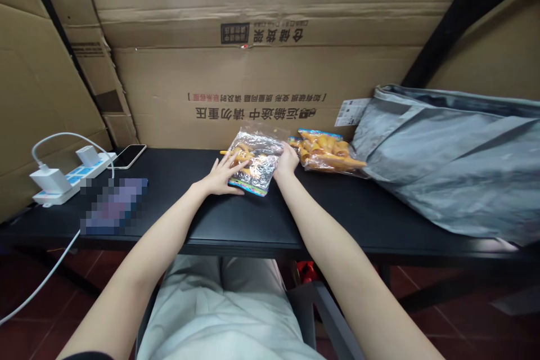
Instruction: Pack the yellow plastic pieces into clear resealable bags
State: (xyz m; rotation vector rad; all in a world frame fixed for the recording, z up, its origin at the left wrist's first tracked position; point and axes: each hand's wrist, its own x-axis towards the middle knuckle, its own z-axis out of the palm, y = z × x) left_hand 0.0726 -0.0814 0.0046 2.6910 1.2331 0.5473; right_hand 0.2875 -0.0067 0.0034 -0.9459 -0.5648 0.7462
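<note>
A clear plastic bag point(264, 146) with a blue printed edge and orange pieces inside lies before me on the black table. Across its left side rests my left hand point(221, 176), fingers spread over the orange pieces. My right hand point(287, 160) has its fingers closed on the bag's right edge; the fingertips are partly hidden. Just right of that hand is a second clear bag point(324, 152), filled with orange cone-shaped pieces and also edged in blue.
A grey fabric bag point(447, 163) stands at the right. On the left are a white power strip point(80, 177) with plugged-in chargers, a phone point(129, 156) and a blurred dark blue item point(113, 206). Behind the table point(169, 180) rises a cardboard wall point(253, 73).
</note>
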